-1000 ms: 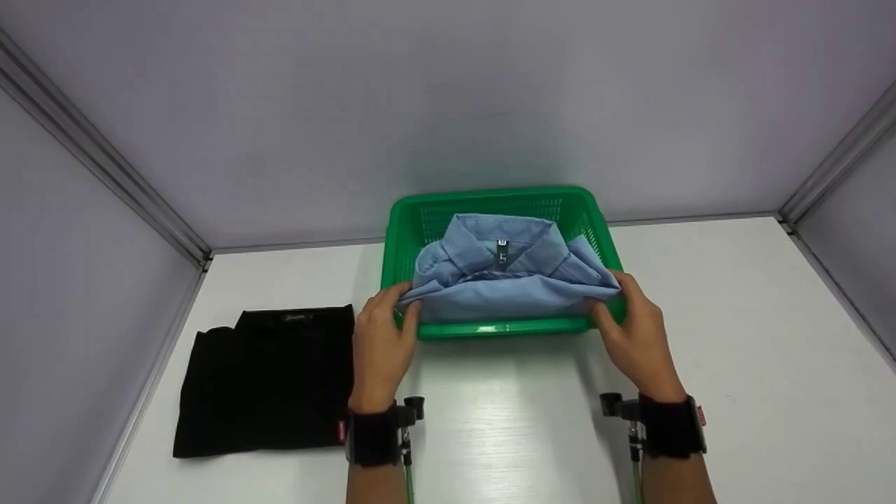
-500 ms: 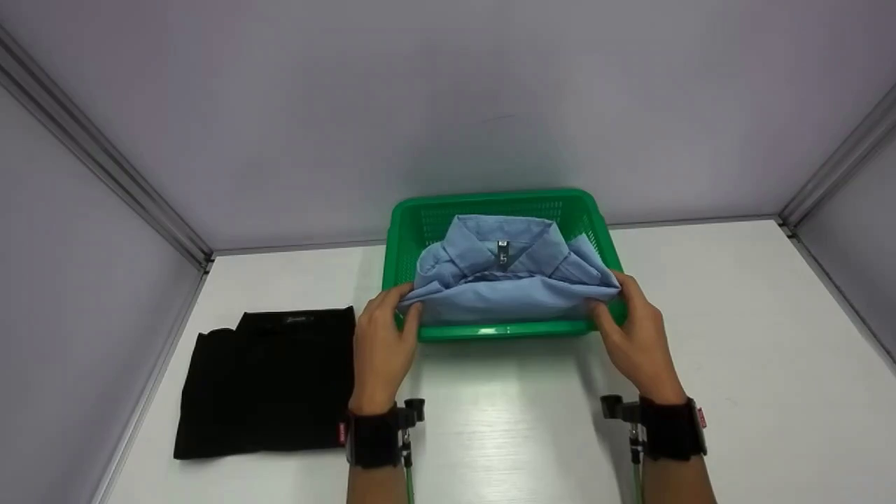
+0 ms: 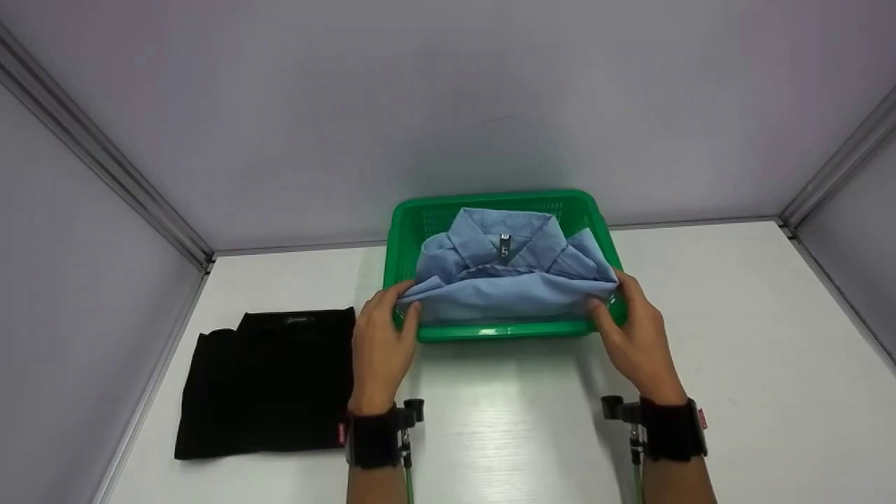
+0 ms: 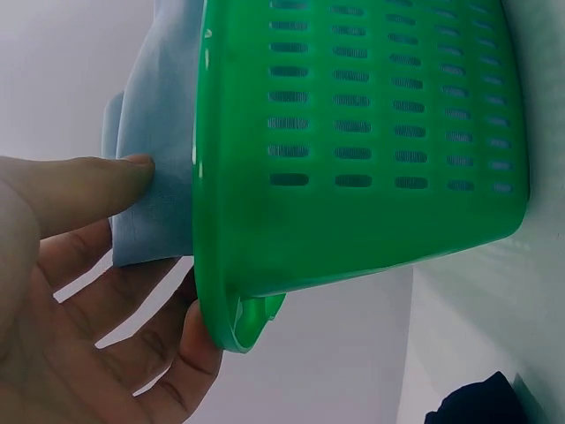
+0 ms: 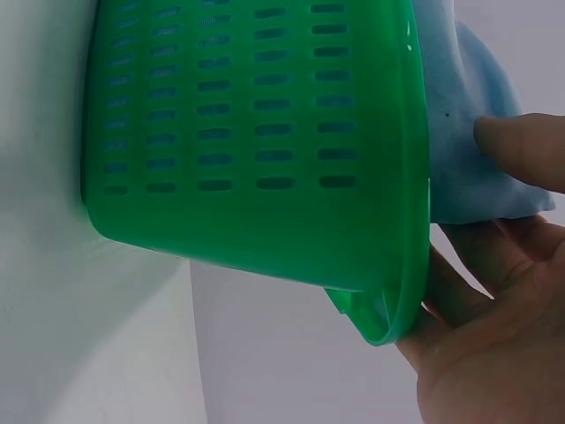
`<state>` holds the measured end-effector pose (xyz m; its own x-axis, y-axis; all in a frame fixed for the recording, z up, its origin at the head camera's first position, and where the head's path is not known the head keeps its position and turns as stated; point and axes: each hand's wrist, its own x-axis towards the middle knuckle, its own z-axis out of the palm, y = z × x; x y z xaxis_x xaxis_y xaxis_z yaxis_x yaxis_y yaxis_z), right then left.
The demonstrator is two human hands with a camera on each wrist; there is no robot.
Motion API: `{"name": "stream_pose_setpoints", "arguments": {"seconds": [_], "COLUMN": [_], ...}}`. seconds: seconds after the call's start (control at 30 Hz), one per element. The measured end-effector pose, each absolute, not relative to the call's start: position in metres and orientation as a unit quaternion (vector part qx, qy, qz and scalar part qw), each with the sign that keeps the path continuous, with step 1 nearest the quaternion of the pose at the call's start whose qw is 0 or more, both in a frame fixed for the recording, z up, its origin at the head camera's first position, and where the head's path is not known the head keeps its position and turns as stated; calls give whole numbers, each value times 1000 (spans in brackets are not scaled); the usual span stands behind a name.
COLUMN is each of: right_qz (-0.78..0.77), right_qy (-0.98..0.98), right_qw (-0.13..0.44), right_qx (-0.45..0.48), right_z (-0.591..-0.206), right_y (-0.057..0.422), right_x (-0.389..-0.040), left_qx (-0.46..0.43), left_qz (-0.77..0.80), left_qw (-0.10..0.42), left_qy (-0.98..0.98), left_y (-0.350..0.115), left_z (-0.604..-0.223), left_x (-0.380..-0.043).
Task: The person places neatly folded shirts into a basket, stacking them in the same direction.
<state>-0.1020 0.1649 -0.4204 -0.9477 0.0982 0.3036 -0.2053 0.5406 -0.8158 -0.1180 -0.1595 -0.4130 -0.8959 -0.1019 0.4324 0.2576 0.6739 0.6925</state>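
A folded light blue collared shirt sits in a green plastic basket, its collar toward the back and a dark size tag at the neck. My left hand pinches the shirt's near left corner between thumb and fingers. At the near right corner, my right hand pinches the cloth the same way. In the left wrist view, the thumb presses the shirt edge just above the basket rim, with a lower finger touching the rim. The right wrist view shows the shirt raised over the rim, fingers behind it.
A folded black garment with a small red tag lies on the white table, left of the basket. Grey wall panels rise behind and on both sides, and the basket stands close to the back one.
The shirt's collar and upper folds have shifted slightly back and up in the basket. Both hands keep their grip at the near corners, nearly in place.
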Motion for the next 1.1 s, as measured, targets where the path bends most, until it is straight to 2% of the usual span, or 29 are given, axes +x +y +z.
{"name": "stream_pose_setpoints", "arguments": {"seconds": [0.3,0.67,1.1], "right_qz": [466,458,439], "right_qy": [-869,-874,-875], "right_qw": [163,160,196], "right_qx": [25,29,57], "right_z": [-421,-421,-413], "right_y": [168,168,166], "right_x": [-107,-103,-101], "left_qx": [-28,-35,-59], "left_qz": [-412,-420,-401], "left_qw": [247,247,269], "left_qy": [-877,-873,-874], "left_y": [-163,-163,-160], "left_z": [-415,-416,-409], "left_x": [-119,-118,-114]}}
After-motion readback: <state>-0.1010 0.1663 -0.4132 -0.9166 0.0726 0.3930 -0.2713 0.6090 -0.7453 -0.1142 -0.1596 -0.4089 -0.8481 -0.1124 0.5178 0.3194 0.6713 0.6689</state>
